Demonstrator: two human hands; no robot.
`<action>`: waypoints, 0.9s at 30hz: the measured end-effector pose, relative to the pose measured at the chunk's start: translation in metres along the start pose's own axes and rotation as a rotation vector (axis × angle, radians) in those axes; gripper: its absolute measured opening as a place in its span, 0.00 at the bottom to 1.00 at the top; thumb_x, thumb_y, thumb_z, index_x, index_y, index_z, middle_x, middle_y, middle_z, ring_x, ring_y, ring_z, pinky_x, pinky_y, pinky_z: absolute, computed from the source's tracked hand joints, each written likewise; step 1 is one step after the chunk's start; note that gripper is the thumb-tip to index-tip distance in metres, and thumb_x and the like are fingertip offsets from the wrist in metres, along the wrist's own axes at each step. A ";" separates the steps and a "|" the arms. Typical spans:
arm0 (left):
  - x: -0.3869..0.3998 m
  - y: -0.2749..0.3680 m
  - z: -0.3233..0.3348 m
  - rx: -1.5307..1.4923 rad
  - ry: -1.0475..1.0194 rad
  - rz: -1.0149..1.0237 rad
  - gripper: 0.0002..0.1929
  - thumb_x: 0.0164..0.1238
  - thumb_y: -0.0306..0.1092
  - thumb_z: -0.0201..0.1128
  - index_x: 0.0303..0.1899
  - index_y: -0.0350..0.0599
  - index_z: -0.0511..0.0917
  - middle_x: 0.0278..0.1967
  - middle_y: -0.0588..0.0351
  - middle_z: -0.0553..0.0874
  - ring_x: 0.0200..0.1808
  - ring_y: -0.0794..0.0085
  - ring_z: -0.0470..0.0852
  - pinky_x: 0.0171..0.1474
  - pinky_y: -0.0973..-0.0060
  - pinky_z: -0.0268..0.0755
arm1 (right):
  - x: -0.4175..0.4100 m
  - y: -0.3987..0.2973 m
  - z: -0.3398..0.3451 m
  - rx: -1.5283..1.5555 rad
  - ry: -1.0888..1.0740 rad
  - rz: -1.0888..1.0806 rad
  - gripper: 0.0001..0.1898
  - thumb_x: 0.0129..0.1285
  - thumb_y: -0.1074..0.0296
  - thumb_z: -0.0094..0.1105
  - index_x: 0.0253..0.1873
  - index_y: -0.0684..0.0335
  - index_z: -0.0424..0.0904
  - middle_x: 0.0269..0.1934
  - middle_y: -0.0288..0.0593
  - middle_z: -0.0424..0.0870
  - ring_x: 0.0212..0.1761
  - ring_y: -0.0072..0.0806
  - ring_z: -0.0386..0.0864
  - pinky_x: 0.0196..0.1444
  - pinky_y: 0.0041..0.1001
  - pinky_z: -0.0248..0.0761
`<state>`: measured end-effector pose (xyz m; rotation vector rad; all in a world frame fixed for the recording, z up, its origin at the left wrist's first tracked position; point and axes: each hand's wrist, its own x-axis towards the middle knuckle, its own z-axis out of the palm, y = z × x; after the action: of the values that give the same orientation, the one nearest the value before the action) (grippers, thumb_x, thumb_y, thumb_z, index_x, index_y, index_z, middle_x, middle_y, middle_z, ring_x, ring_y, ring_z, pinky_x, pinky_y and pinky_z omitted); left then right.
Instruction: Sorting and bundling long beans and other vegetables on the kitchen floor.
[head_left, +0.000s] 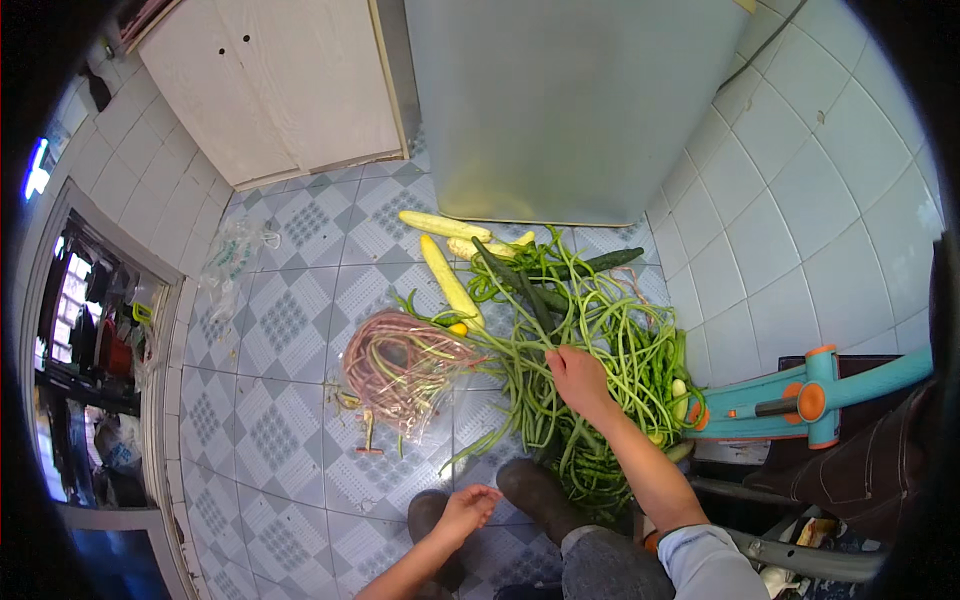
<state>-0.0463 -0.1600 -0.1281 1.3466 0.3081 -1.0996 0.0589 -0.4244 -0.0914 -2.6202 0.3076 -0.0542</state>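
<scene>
My right hand is closed on green long beans at the near left of a tangled heap on the tiled floor. My left hand hangs above my shoes, fingers loosely bent and holding nothing. Left of the heap lies a clear plastic bag of purplish long beans. Dark green cucumbers lie across the top of the heap, among green peppers. Several pale yellow cucumber-like vegetables rest behind the bag and near the appliance. More green peppers spread at the heap's near side.
A large grey appliance, probably a refrigerator, stands behind the vegetables. A turquoise and orange folding frame is at the right by the tiled wall. An empty-looking plastic bag and a small T-shaped object lie on the floor.
</scene>
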 end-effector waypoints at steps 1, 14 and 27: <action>0.001 0.004 -0.004 -0.056 -0.059 0.019 0.10 0.65 0.33 0.52 0.42 0.38 0.75 0.27 0.60 0.78 0.26 0.81 0.74 0.29 0.83 0.67 | -0.005 -0.021 -0.016 0.114 0.053 -0.044 0.16 0.62 0.57 0.49 0.28 0.65 0.73 0.23 0.49 0.75 0.24 0.46 0.74 0.27 0.40 0.66; -0.010 0.101 -0.045 -0.816 -0.392 0.139 0.26 0.68 0.49 0.43 0.58 0.36 0.63 0.46 0.45 0.75 0.40 0.64 0.75 0.43 0.70 0.68 | -0.122 -0.144 -0.017 0.324 -1.007 -0.544 0.17 0.61 0.55 0.47 0.32 0.66 0.70 0.25 0.54 0.78 0.31 0.52 0.77 0.35 0.46 0.68; -0.048 0.148 -0.042 -0.567 -0.164 0.405 0.14 0.70 0.36 0.45 0.50 0.39 0.69 0.20 0.64 0.62 0.19 0.82 0.59 0.21 0.85 0.53 | -0.135 -0.120 0.021 0.158 -1.398 -0.861 0.18 0.59 0.54 0.51 0.40 0.66 0.72 0.36 0.55 0.78 0.42 0.49 0.76 0.43 0.43 0.68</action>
<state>0.0603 -0.1251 -0.0124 0.7618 0.1930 -0.7018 -0.0455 -0.2819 -0.0491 -1.8350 -1.1907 1.2792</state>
